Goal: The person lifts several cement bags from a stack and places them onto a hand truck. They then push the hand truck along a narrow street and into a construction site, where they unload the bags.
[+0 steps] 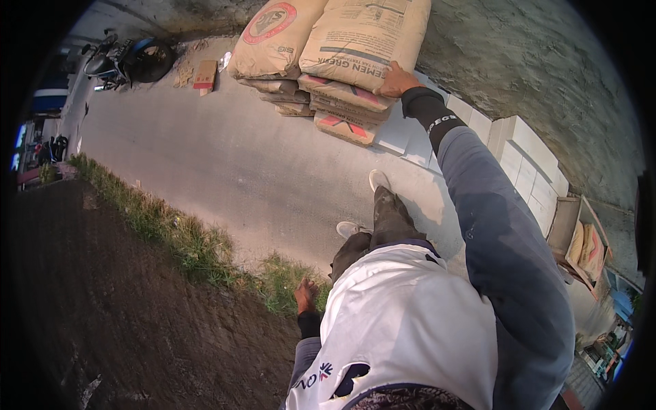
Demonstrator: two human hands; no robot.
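Note:
A brown paper cement bag [362, 41] lies flat on top of a stack at the upper middle. My right hand [398, 80] is at this bag's near right corner, its fingers spread around the edge and gripping it; the fingers' undersides are hidden. Beside it on the left lies another full cement bag [277, 37], also on a pile. Beneath my bag are several more, the lowest being a bag with a red mark [345, 128]. My left hand [306, 295] hangs low by my side over the grass strip, holding nothing, with its fingers loosely bent and apart.
White blocks [526, 164] line the rough grey wall [519, 61] on the right. Farther right stands a cart [564, 225] with bags in it. A motorcycle [126, 61] is parked at the upper left. Grass [184, 239] edges the concrete path [205, 157] beside dark soil [123, 307].

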